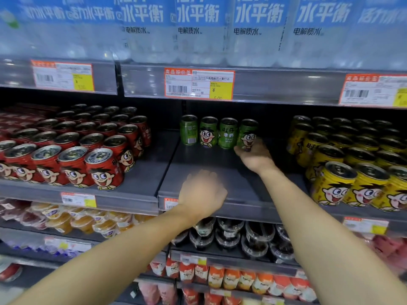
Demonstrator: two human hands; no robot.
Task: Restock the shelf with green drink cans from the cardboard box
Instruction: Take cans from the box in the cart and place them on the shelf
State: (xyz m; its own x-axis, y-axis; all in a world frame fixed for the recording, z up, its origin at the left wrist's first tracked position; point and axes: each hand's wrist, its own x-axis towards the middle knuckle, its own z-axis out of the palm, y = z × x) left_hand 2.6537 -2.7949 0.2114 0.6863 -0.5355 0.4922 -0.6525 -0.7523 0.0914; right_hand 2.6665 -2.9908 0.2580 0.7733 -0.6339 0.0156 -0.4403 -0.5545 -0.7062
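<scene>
Several green drink cans (208, 132) with a cartoon face stand in a row at the back of the grey shelf (198, 164). My right hand (255, 157) reaches deep into the shelf and grips the rightmost green can (248, 134) from below, beside the others. My left hand (201, 193) hovers blurred over the shelf's front edge, fingers curled, with nothing visible in it. The cardboard box is out of view.
Red cans (72, 155) fill the shelf to the left, yellow cans (352, 164) to the right. Water bottle packs (198, 27) sit on the shelf above, with price tags (199, 83) on its edge. Jelly cups and pouches fill the lower shelves.
</scene>
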